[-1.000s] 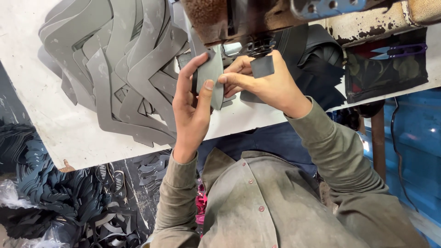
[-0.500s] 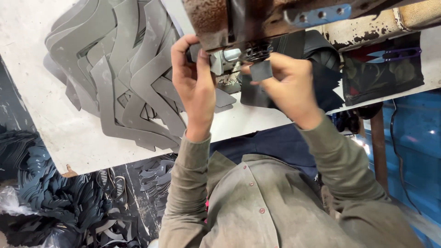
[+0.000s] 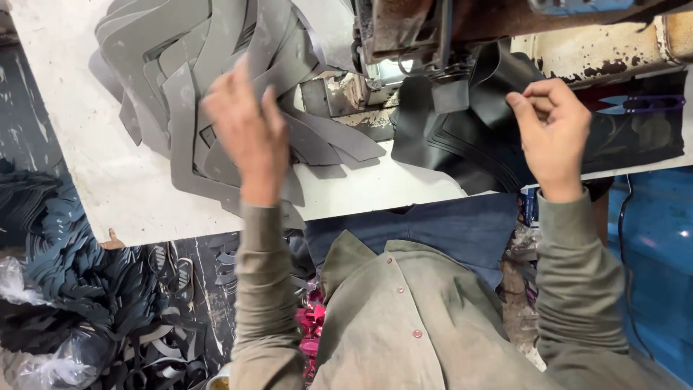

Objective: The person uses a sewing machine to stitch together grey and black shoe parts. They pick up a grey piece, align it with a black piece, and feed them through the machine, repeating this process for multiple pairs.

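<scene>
1. Head view, the hands: a worker at a worn white worktable (image 3: 108, 195) reaches the left hand (image 3: 245, 137) over a fanned heap of flat grey cut boot-shaped pieces (image 3: 195, 79). The fingers are spread and loose and the picture is blurred there, so I cannot tell whether any piece is gripped. The right hand (image 3: 552, 130) is closed, pinching the edge of a curled black flexible sheet piece (image 3: 498, 79) that lies just beside the rusty sewing machine head (image 3: 404, 29).

2. Head view, the stitching point: the black piece curls up close under the small metal presser foot (image 3: 449, 94). Judged from here, a tug by the pinching hand could drag it askew under the foot, or bring fingertips too near the needle area.

3. Head view, the heap: the grey pieces overlap loosely, and some reach the table's near edge. A careless sweep of the spread hand would likely push several off onto the dark scraps on the floor (image 3: 79, 303).

4. Head view, the right side: a stack of flat black cut pieces (image 3: 462, 159) overhangs the table front. A pull on the curled piece above might slide that stack toward the worker's lap.
</scene>
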